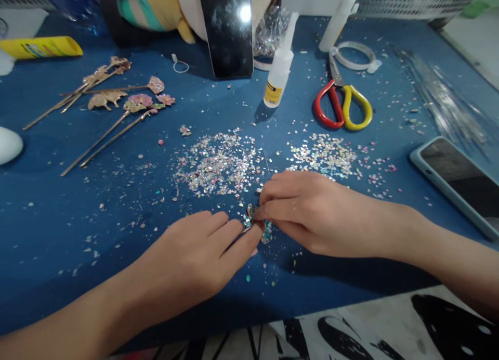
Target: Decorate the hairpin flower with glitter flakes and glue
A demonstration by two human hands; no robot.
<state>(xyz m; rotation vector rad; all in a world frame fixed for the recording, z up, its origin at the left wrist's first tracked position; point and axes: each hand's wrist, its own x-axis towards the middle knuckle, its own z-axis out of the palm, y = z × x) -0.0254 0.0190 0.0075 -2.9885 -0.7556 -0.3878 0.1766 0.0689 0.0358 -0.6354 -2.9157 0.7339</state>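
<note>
My left hand and my right hand meet near the front of a blue table mat. Between their fingertips sits a small glittery teal ornament, pinched by my right thumb and fingers and touched by my left fingertips. Just beyond the hands lie two heaps of iridescent flakes, one larger and one to the right. Most of the ornament is hidden by the fingers.
Several decorated hair sticks lie at the left. A glue bottle, red-and-yellow scissors and a tape ring stand behind. One phone leans upright at the back, another phone lies at the right. A yellow tube lies far left.
</note>
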